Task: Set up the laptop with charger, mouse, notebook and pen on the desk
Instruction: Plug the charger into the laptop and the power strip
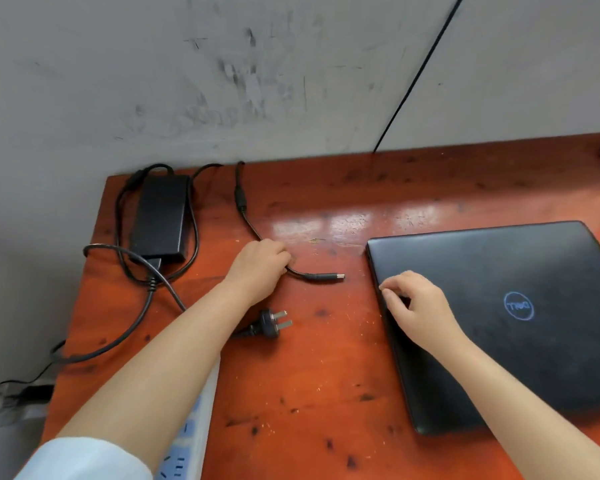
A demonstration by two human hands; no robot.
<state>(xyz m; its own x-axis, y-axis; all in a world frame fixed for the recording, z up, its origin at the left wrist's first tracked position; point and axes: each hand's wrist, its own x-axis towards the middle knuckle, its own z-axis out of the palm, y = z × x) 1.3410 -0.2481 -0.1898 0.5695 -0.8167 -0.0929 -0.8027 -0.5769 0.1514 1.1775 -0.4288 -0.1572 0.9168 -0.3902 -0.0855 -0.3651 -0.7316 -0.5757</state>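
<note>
Farthest to the left of the left hand's grip, the black charger brick [160,220] lies flat near the far left corner of the reddish wooden desk [309,393], its cords looped around it and one loop hanging past the desk edge. The left hand [257,268] is curled closed around the thin charger cable [246,216], palm down on the desk. Just to the right of that grip the barrel connector [324,277] sticks out, tip pointing toward the laptop but apart from it. Just nearer the person than the grip, beside the forearm, the wall plug [272,323] lies on the desk with its prongs pointing right. A white power strip [187,441] shows under the left forearm. Further right, the right hand [416,306] rests on the left edge of the closed black laptop [520,323], fingers bent, fingertips [387,289] pressing at the lid's edge, clasping nothing.
</note>
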